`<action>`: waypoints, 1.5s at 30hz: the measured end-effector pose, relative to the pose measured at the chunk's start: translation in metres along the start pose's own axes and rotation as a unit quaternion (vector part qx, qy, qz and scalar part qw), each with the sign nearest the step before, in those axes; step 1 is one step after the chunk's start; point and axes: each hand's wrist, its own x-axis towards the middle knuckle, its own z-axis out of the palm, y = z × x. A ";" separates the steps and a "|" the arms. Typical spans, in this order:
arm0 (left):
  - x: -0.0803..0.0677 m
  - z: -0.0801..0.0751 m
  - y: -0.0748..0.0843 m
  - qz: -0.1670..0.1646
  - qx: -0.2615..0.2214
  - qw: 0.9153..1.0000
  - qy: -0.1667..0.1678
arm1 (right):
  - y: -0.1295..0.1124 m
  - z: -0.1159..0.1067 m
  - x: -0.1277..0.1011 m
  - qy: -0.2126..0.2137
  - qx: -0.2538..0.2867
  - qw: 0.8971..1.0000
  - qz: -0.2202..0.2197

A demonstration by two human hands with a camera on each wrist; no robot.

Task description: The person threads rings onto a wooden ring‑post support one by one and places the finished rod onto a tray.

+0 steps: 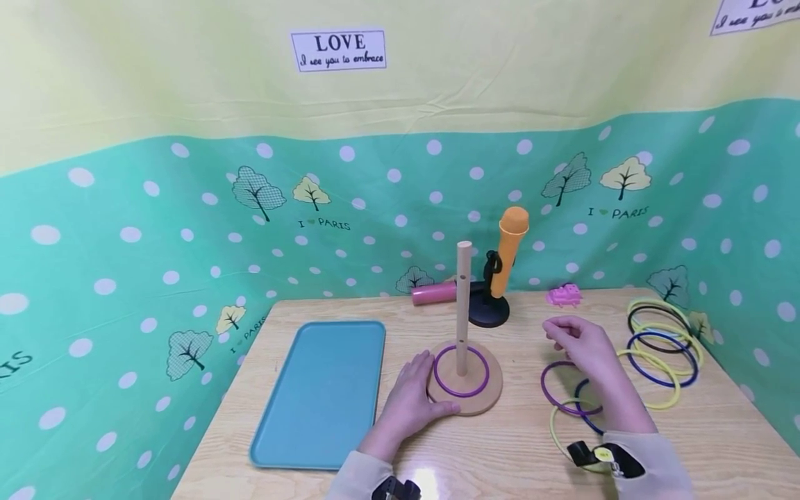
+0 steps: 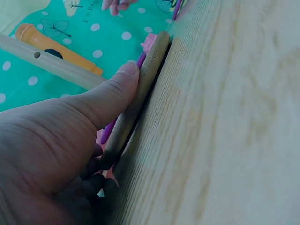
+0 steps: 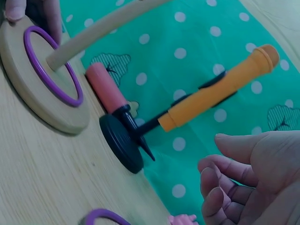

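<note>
My left hand [image 1: 409, 399] grips the near-left edge of a round wooden base [image 1: 490, 396], its thumb on the upper face and its fingers round the rim. An upright wooden post [image 1: 463, 298] rises from that base. Around the foot of the post lies a purple ring [image 1: 461, 395], flat on the base. To the right, my right hand [image 1: 584, 347] hovers above the table with loosely bent fingers and nothing in them, as the right wrist view also shows. Below its wrist are a second purple ring [image 1: 550, 398] and a blue and a pale yellow ring, partly covered by the forearm.
A blue tray [image 1: 319, 396] lies at the left. Behind the post stand an orange toy microphone [image 1: 507, 250] on a black stand [image 1: 489, 314] and a pink cylinder [image 1: 433, 294]. A small pink toy [image 1: 564, 295] sits farther right, near several overlapping rings [image 1: 662, 382] at the right edge.
</note>
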 end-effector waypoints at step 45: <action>0.003 -0.002 0.000 0.002 0.008 1.000 -0.002 | 0.068 -0.059 -0.046 -0.097 -0.158 0.982 -0.043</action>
